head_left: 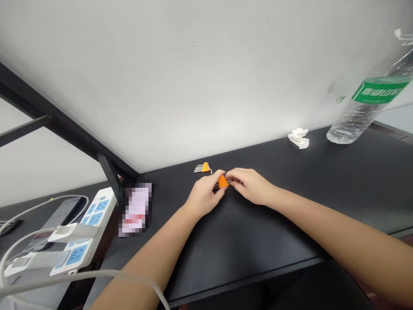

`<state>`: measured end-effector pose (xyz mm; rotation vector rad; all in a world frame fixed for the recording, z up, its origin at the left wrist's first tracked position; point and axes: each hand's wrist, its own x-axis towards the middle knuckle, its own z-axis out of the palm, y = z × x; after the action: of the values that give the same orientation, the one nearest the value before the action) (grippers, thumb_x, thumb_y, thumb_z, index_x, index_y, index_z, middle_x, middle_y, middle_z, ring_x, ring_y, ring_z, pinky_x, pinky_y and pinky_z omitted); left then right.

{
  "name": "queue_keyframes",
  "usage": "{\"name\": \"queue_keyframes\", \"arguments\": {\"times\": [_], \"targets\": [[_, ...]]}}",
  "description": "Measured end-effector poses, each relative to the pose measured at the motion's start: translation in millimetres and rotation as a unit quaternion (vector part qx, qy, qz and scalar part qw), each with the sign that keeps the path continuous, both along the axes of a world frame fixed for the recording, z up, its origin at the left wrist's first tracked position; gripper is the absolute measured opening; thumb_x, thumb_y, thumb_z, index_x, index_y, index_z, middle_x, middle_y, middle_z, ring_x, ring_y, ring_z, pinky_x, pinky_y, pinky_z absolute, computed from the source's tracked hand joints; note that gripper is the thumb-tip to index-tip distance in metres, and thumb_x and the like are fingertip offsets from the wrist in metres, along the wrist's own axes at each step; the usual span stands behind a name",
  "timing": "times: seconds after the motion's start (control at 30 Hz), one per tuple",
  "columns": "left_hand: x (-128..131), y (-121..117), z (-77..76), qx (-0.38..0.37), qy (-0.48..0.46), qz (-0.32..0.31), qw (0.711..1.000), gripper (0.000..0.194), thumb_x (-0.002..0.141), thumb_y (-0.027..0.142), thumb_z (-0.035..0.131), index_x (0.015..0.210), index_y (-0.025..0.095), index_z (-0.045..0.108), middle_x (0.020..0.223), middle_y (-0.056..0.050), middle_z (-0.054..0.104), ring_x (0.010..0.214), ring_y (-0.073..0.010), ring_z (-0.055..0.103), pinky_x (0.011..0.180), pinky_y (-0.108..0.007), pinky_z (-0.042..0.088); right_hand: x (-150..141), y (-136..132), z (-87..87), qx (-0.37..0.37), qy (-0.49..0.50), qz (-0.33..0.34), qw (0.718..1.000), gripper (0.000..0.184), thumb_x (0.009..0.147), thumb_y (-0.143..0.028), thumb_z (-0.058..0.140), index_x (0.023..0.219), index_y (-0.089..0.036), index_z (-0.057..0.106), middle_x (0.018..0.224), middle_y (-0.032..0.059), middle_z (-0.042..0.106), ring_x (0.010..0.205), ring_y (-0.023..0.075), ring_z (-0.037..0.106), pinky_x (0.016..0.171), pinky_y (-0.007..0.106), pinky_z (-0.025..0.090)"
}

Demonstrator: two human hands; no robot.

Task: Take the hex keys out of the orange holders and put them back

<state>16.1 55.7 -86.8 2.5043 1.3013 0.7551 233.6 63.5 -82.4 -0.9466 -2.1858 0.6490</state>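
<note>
Right now your two hands meet over the black table [258, 241], a little in front of its back edge by the white wall [193, 86]. Your left hand [204, 197] is curled closed around a small orange holder [223, 181], pinching it between thumb and fingers so that its orange top shows just above the knuckles. Your right hand [250, 186] comes in from the other side, its fingertips [232, 178] closed against the holder's right end, where thin metal pieces seem to stick out; they are too small to make out clearly. Both hands touch the holder, and your wrists rest low, close to the tabletop.

Just behind your hands, near the wall, lies a second orange holder with a fan of silver hex keys [203, 168] spread out to its left, flat on the table and apart from your fingers. Farther right along the back edge sits a crumpled white tissue [298, 137], and beyond it a clear plastic bottle with a green label [371, 105], leaning in the view. To your left, on the table's near corner, lies a blurred pink and white item [135, 209]. Past that, on a lower surface, a white power strip with blue sockets [80, 232] holds grey plugs, and white cables [97, 275] loop across the foreground.
</note>
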Motion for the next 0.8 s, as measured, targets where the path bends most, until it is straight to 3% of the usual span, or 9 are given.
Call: {"name": "queue_keyframes", "arguments": {"times": [0.23, 0.47, 0.6, 0.8], "targets": [[-2, 0, -7.0, 0.016, -0.025, 0.009, 1.000, 0.052, 0.091, 0.028, 0.065, 0.141, 0.025, 0.051, 0.105, -0.002, 0.074, 0.088, -0.0175, 0.071, 0.085, -0.031, 0.058, 4, 0, 5.1, -0.153, 0.015, -0.018, 0.988, 0.012, 0.095, -0.026, 0.058, 0.094, -0.022, 0.070, 0.076, -0.0021, 0.070, 0.064, 0.0132, 0.065, 0.066, 0.027, 0.050], [4, 3, -4.7, 0.022, 0.045, 0.036, 0.998, 0.058, 0.090, 0.025, 0.065, 0.146, 0.021, 0.049, 0.095, -0.002, 0.074, 0.081, -0.0169, 0.071, 0.080, -0.028, 0.057, -3, 4, -4.6, -0.269, 0.089, -0.014, 0.959, 0.015, 0.094, -0.028, 0.059, 0.092, -0.019, 0.071, 0.076, 0.0013, 0.073, 0.066, 0.0148, 0.071, 0.068, 0.026, 0.058], [9, 3, -1.9, 0.024, 0.071, 0.055, 0.996, 0.050, 0.089, 0.026, 0.064, 0.138, 0.022, 0.055, 0.097, -0.003, 0.075, 0.085, -0.0192, 0.072, 0.080, -0.028, 0.055, -5, 4, -6.6, -0.257, 0.076, -0.017, 0.963, 0.019, 0.097, -0.026, 0.055, 0.092, -0.019, 0.071, 0.079, 0.0020, 0.075, 0.067, 0.0144, 0.072, 0.070, 0.026, 0.058], [8, 3, -2.1, 0.009, 0.060, 0.051, 0.997, 0.047, 0.090, 0.031, 0.063, 0.135, 0.024, 0.056, 0.098, -0.002, 0.076, 0.082, -0.0183, 0.072, 0.076, -0.027, 0.054, -1, 3, 2.6, -0.114, -0.032, 0.006, 0.993, 0.021, 0.100, -0.026, 0.052, 0.093, -0.021, 0.071, 0.075, -0.0009, 0.073, 0.064, 0.0129, 0.067, 0.069, 0.026, 0.051]]}}
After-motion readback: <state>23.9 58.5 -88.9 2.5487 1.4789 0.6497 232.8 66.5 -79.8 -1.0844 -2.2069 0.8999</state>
